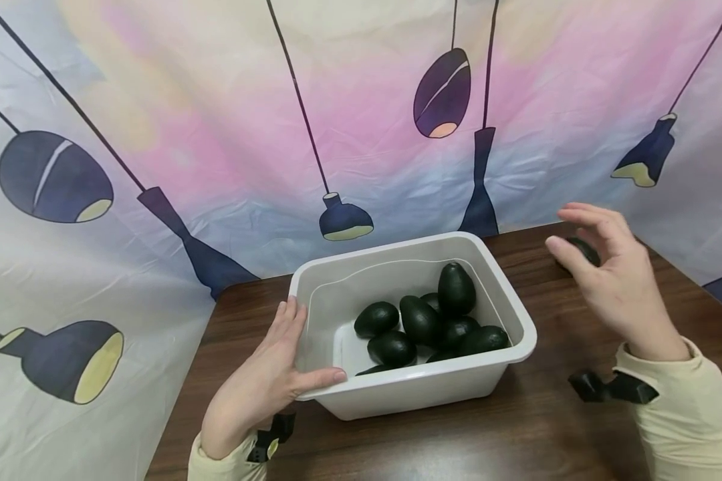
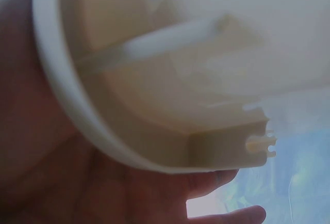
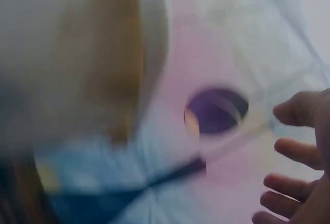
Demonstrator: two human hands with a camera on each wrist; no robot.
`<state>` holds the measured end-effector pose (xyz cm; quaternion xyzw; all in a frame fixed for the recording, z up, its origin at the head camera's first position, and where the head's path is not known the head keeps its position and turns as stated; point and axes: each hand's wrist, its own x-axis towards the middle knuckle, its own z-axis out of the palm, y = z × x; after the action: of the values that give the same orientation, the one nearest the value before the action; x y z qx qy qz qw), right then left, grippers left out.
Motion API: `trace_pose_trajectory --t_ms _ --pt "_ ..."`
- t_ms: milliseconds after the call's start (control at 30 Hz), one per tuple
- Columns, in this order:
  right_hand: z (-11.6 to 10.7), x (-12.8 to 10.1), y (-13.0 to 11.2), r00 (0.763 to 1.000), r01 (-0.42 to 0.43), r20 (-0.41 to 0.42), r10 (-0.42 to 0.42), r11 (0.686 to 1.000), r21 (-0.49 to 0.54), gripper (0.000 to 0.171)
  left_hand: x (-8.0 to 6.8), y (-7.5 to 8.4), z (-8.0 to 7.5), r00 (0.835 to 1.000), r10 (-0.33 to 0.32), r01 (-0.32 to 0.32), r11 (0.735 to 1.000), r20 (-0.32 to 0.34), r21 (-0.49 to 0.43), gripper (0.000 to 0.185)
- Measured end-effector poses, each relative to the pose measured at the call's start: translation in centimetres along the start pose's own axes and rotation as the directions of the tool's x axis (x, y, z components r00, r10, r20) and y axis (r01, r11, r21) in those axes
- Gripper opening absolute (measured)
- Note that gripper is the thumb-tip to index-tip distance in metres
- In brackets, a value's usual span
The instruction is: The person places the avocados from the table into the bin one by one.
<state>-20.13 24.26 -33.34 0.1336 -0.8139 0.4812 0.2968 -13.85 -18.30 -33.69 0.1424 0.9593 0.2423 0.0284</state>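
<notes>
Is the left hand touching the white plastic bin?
Touching. In the head view the left hand grips the white bin at its near left corner, thumb over the rim; the left wrist view shows the rim against the palm.

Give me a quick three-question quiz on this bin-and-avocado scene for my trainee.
1. True or false: the left hand grips the near-left corner of the white plastic bin.
2. Where does the lone dark green avocado outside the bin lie? A) on the brown wooden table, just beyond the right hand; B) in the left hand; C) on the bin's rim.
3. Fill in: the right hand's fingers are spread and hold ____.

Key
1. True: thumb over the rim, fingers on the outer wall.
2. A.
3. Nothing; the other dark avocados lie inside the bin.
</notes>
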Motion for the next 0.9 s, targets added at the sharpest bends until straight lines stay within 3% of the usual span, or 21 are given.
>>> trace_pose_trajectory --t_ms 67,167,333,467,567,700,900 --pt "-1.0 0.5 1.8 0.997 -0.083 -0.007 0.083 0.99 -0.115 0.045 0.0 0.0 -0.1 1.0 -0.004 0.004 1.0 0.0 0.0 0.12" --pt "-2.2 1.0 4.8 0.978 -0.198 0.009 0.208 0.944 -0.265 0.054 -0.1 0.0 -0.1 1.0 -0.01 0.01 1.0 0.0 0.001 0.12" --pt "-3.3 0.8 9.7 0.916 -0.339 0.07 0.396 0.855 -0.393 0.069 -0.1 -0.1 -0.1 1.0 -0.007 0.007 1.0 0.0 0.009 0.12" --pt "-3.1 0.4 12.7 0.879 -0.381 0.088 0.468 0.802 -0.46 0.075 -0.1 -0.1 -0.1 1.0 -0.005 0.005 1.0 0.0 0.011 0.12" --pt "-2.3 0.0 13.9 0.882 -0.362 0.094 0.462 0.792 -0.492 0.075 -0.1 0.0 -0.1 1.0 -0.002 0.002 1.0 0.002 0.011 0.12" --pt "-1.3 -0.4 15.0 0.891 -0.323 0.125 0.436 0.803 -0.502 0.077 0.0 0.0 -0.1 1.0 0.001 -0.001 1.0 0.005 0.001 0.12" --pt "-0.5 -1.4 16.6 0.849 -0.367 0.156 0.505 0.776 -0.514 0.083 0.1 0.0 0.0 1.0 0.001 -0.001 1.0 0.007 0.004 0.121"
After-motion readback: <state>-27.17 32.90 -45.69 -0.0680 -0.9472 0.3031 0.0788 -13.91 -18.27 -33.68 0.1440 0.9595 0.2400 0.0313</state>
